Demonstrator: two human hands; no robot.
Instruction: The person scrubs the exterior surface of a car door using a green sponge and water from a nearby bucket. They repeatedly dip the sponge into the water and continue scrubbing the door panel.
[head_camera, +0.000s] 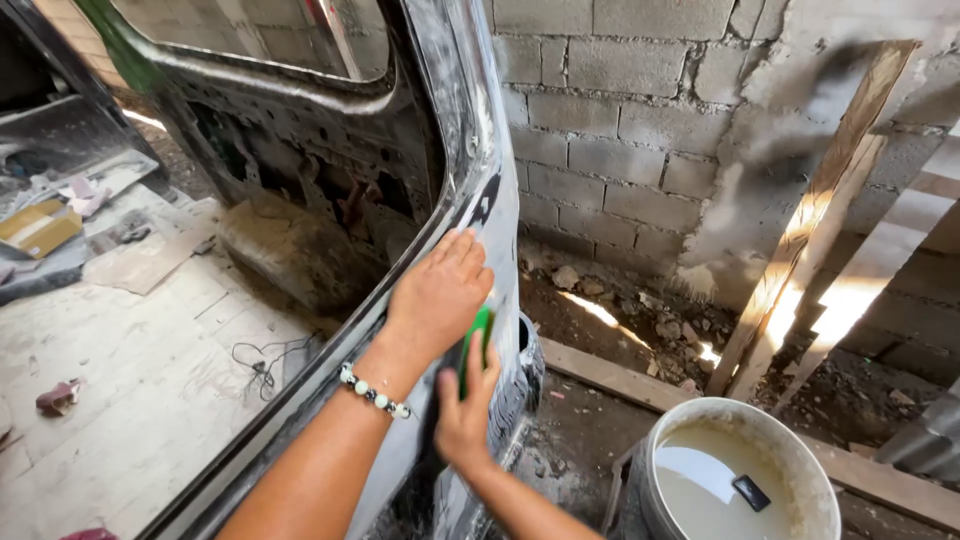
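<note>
While the stripped car door stands open over the dusty floor, the left hand, a bead bracelet at its wrist, lies flat on the door's outer edge with fingers pressed together, seemingly bracing the panel. Just right of it, the right hand pinches a green sanding block against that same edge, thumb on the near face, fingers hidden behind. Low at right, a bucket of cloudy water with a dark scrap floating in it sits within reach, likely for wetting the block.
</note>
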